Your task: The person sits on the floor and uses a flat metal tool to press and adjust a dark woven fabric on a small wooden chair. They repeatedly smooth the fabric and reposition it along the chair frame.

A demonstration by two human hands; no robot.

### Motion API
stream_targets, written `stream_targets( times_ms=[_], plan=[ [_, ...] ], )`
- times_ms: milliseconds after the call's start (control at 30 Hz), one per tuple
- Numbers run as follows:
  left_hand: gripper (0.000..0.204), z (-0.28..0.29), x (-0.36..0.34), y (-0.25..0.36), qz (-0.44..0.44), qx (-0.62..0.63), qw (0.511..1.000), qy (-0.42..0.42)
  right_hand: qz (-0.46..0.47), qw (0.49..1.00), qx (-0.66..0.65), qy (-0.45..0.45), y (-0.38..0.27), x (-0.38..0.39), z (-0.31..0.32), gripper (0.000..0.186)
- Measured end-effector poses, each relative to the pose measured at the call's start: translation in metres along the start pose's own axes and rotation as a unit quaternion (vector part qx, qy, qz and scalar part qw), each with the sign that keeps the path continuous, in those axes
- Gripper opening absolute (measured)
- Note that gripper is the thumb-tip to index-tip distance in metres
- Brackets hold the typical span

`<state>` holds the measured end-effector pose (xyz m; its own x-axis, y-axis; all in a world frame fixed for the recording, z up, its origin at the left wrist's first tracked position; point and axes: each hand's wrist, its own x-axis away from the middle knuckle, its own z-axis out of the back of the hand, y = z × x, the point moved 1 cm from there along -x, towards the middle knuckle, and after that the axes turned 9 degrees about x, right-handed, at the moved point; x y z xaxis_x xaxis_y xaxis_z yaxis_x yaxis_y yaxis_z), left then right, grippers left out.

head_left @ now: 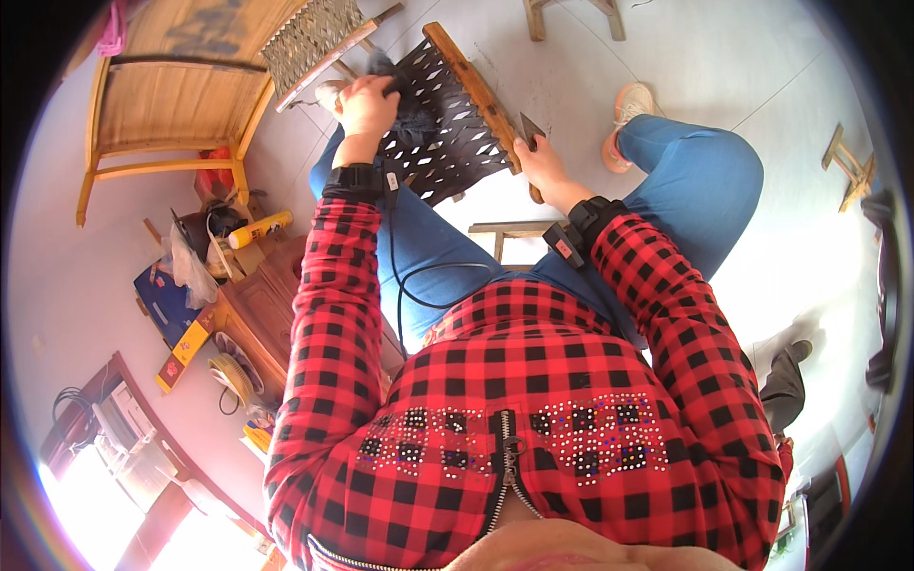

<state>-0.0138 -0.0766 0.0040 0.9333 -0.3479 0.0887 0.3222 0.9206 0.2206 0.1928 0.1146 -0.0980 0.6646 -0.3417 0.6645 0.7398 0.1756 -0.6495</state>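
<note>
Between my knees is a wooden-framed stool seat of woven black strips [438,171] with diamond-shaped gaps. Its brown wooden rail [471,86] runs along the right side. Over the seat's left part, my left hand [367,107] has its fingers curled round a dark, fuzzy bundle [413,119]; blur hides exactly what it is. My right hand [543,167], by the rail's near end, is closed round a tool with a pointed dark blade [531,128], apparently a knife. The handle's end sticks out below that hand.
A similar woven stool [309,43] stands beyond my left hand, against a wooden chair [181,105] lying at the left. Wooden stool legs [576,14] show at the far side, another small stool [847,171] at the right. A cabinet [276,295] with clutter stands left.
</note>
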Motion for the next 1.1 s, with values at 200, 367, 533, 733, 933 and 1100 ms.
stream_targets(
  times_ms=[200,367,533,733,933,1100],
  plan=[
    [0.064,-0.029,0.014,0.072,-0.303,-0.192,0.928,-0.101,0.035,0.993,-0.051,0.097,-0.022,0.001,0.011,0.066],
    [0.058,-0.046,-0.01,0.079,-0.352,-0.181,0.901,-0.178,0.056,0.986,-0.154,0.028,-0.036,0.016,0.015,0.066],
    [0.055,-0.044,-0.037,0.072,-0.295,-0.256,0.912,-0.126,0.052,0.98,-0.19,-0.001,-0.049,0.034,0.023,0.066],
    [0.058,-0.044,-0.051,0.04,-0.096,-0.204,0.969,-0.106,0.07,0.97,-0.232,0.028,-0.062,0.036,0.037,0.066],
    [0.071,-0.056,-0.057,-0.019,0.166,-0.102,0.976,-0.099,0.064,0.964,-0.254,0.048,-0.066,0.03,0.051,0.066],
    [0.074,-0.057,-0.026,-0.077,0.225,-0.074,0.967,-0.096,0.046,0.951,-0.305,0.027,-0.064,0.027,0.057,0.062]
  ],
)
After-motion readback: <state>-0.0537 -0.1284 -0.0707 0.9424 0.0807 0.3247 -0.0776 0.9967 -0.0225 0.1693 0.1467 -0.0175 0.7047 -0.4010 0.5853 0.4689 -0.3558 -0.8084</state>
